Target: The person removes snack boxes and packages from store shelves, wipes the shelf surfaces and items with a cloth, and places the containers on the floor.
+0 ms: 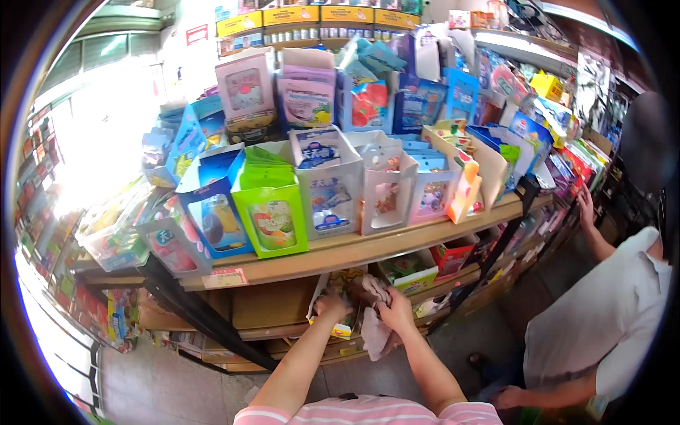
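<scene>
Right hand holding cloth (pinkish), left hand at box

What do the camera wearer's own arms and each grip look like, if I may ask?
Short pink sleeves with white stripes show at the bottom of the picture. Both forearms are bare. The left grip and right grip are human hands; I see no gloves, cables or markings.

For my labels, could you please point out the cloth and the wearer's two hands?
Cloth (375,334): head view, hanging lower end.
Left hand (331,307): head view, its back.
Right hand (397,312): head view, its back.
</scene>
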